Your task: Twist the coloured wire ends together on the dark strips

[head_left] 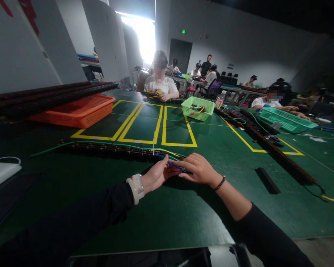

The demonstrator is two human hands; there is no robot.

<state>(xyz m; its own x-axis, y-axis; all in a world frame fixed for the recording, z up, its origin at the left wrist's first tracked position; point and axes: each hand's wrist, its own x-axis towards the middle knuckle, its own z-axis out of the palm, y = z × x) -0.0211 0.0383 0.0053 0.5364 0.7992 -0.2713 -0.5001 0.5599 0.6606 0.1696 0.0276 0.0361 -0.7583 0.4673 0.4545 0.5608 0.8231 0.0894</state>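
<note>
A long dark strip lies across the green table, with a green wire running along its top. At its right end, a yellow wire and a blue wire come out together. My left hand is closed around the wires from below, thumb on top. Close beside it, my right hand pinches the wire ends; its fingertips hide part of them. A thin white cable tie sticks up from the strip just beyond my left hand.
Yellow tape rectangles mark the green table. An orange basket, a light green basket and a teal basket stand farther back. A black strip piece and another long harness lie right. A person works opposite.
</note>
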